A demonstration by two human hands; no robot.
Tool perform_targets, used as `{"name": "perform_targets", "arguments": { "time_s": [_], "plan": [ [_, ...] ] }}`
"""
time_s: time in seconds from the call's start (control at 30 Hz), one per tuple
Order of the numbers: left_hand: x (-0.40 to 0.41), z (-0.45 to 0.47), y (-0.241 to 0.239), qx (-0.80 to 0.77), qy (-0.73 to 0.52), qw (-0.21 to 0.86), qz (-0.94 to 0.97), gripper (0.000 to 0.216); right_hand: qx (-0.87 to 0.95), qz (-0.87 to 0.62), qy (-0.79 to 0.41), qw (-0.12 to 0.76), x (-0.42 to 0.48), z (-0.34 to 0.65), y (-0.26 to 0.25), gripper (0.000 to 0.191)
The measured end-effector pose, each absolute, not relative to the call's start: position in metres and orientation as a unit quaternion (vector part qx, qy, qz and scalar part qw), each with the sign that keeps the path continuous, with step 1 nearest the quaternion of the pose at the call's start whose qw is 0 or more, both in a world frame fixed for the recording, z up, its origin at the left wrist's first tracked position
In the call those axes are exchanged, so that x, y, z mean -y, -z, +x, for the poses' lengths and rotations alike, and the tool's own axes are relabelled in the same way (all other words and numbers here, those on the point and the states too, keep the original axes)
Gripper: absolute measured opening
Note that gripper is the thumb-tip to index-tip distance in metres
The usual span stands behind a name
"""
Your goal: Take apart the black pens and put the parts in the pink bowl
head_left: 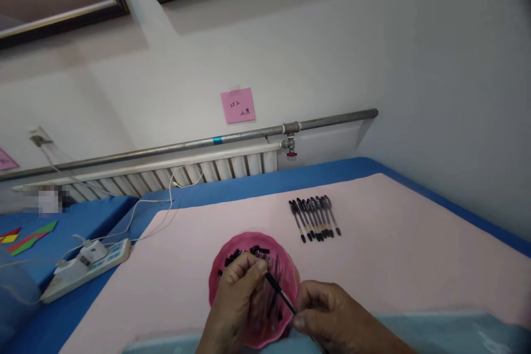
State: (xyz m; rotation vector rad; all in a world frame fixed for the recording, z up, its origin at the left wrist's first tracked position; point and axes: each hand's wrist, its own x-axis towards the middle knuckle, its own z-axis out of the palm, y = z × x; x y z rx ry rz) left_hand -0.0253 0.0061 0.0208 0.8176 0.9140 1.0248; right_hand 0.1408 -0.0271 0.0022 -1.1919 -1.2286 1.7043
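Note:
A pink scalloped dish (227, 259) with several black pen parts lies on the pink mat near the front edge. My left hand (236, 301) is over the dish with its fingers pinched at the upper end of a thin black pen piece (279, 290). My right hand (332, 312) is closed on the lower end of the same piece, just right of the dish. A row of several assembled black pens (315, 218) lies side by side on the mat beyond the dish, to the right.
The pink mat (394, 243) covers a blue table (332, 168) set against a white wall with a radiator and a pipe. A white power strip (89, 263) with cables lies at the left. Coloured flat shapes (29, 235) lie on a neighbouring blue table.

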Motion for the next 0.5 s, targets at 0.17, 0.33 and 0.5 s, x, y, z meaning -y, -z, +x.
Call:
{"name": "perform_targets", "arguments": {
  "time_s": [0.17,0.33,0.5],
  "plan": [
    [-0.014,-0.033,-0.016,-0.480,-0.514,0.604,0.375,0.049,0.566,-0.559,-0.520,0.311,0.031,0.142,0.008,0.015],
    [-0.026,-0.054,-0.017,-0.569,-0.494,0.481,0.449,0.044,0.597,-0.586,-0.476,0.271,0.030,0.142,0.008,0.013],
    [-0.029,-0.067,-0.023,-0.590,-0.497,0.444,0.456,0.039,0.595,-0.580,-0.502,0.240,0.027,0.141,-0.009,0.010]
  ]
}}
